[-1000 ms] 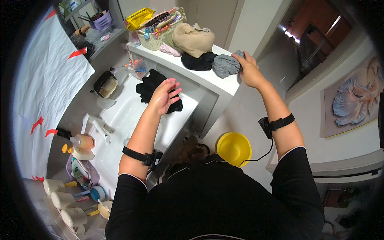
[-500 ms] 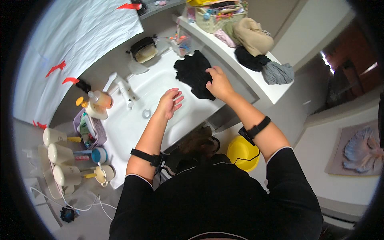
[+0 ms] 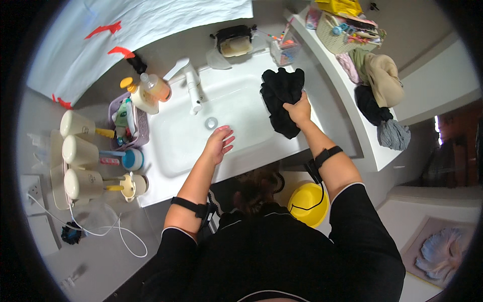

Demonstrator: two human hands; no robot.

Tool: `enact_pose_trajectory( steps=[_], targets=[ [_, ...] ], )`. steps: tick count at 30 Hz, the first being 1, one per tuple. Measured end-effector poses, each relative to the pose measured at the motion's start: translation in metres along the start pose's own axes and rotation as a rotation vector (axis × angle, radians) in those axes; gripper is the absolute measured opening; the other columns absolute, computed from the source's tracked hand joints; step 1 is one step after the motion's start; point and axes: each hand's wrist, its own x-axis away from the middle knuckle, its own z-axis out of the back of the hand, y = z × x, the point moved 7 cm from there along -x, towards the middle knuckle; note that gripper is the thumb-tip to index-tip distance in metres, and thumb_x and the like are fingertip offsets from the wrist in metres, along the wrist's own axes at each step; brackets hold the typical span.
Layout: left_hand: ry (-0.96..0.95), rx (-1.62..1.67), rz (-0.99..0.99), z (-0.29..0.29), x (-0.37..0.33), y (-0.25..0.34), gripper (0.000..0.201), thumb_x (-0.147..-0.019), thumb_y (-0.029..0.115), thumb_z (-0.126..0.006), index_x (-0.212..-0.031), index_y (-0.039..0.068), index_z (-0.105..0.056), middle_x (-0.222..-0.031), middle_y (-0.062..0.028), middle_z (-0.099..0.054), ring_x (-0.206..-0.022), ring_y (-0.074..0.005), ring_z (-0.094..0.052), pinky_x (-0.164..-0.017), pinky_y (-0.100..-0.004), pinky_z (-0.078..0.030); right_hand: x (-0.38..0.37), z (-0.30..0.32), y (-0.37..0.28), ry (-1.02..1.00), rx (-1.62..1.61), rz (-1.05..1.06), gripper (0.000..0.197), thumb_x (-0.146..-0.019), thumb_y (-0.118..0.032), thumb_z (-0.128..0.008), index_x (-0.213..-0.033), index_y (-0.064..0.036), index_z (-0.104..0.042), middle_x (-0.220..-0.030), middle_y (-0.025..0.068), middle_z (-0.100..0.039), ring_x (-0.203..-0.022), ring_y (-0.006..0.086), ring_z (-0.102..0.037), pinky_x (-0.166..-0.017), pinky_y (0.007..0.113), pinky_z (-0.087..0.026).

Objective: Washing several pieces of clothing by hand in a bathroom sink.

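Observation:
A black piece of cloth, perhaps a garment, lies bunched over the right side of the white sink. Closed on its right edge is my right hand, thumb on top and the fingers partly hidden by the fabric. My left hand hovers above the basin with nothing in it, its fingers apart and slightly curled. Just beyond that hand are the drain plug and the white faucet.
Left of the sink stand pump bottles, a purple basket and wall-mounted cream cups. On the right ledge are folded clothes and a woven basket. A yellow bucket sits below the counter.
My right hand has gone from reaching over the black cloth to gripping its edge. The whole view has turned, and my left hand remains open above the basin.

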Motion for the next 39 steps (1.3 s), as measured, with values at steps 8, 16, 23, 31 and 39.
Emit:
enact_pose_trajectory(
  steps=[8,16,23,31,39],
  targets=[
    [-0.101,0.257,-0.023,-0.021,-0.011,0.010,0.102,-0.074,0.046,-0.067,-0.136,0.030,0.013,-0.145,-0.0115,-0.011,-0.125,-0.0460,-0.020,-0.091,-0.0647,-0.023,0.087,-0.087,-0.092,-0.261,-0.196,0.338,0.059,-0.057,-0.010,-0.072,-0.109,-0.0011,-0.045,-0.093,0.0227,-0.059,-0.088,0.0383,-0.058,-0.076,0.040,-0.046],
    [0.244,0.275,-0.341,0.083,-0.019,0.019,0.051,-0.075,0.006,-0.062,-0.120,0.013,-0.039,-0.107,-0.0075,-0.054,-0.095,-0.0229,-0.055,-0.077,-0.0360,-0.049,0.129,-0.165,-0.106,-0.774,-0.289,0.156,0.076,-0.063,-0.034,-0.076,-0.120,0.0002,-0.040,-0.108,0.0192,-0.054,-0.100,0.0289,-0.053,-0.087,0.034,-0.041],
    [0.415,-0.025,-0.543,0.166,-0.012,0.044,0.074,-0.066,-0.005,-0.057,-0.132,0.011,-0.029,-0.114,-0.0104,-0.051,-0.101,-0.0258,-0.052,-0.086,-0.0343,-0.045,0.054,-0.136,-0.071,-0.328,0.052,0.150,0.016,-0.069,-0.008,-0.065,-0.084,-0.0115,-0.065,-0.080,0.0118,-0.064,-0.082,0.0283,-0.060,-0.074,0.036,-0.047],
    [0.776,-1.060,-0.274,0.175,0.007,0.067,0.090,-0.064,-0.004,-0.061,-0.138,0.029,-0.022,-0.119,-0.0217,-0.047,-0.105,-0.0350,-0.051,-0.090,-0.0374,-0.042,0.012,-0.127,-0.071,-0.061,0.311,0.452,0.017,-0.065,0.003,-0.056,-0.072,-0.0107,-0.062,-0.073,0.0075,-0.063,-0.068,0.0274,-0.056,-0.059,0.039,-0.045],
    [1.124,-1.661,-0.471,0.134,0.026,0.066,0.048,-0.077,0.004,-0.050,-0.120,0.023,-0.048,-0.134,-0.0140,-0.028,-0.122,-0.0390,-0.028,-0.096,-0.0477,-0.030,0.013,-0.195,-0.058,-0.524,0.751,0.480,0.044,-0.079,-0.011,-0.048,-0.124,-0.0161,-0.048,-0.131,0.0164,-0.033,-0.115,0.0384,-0.033,-0.090,0.056,-0.029]
  ],
)
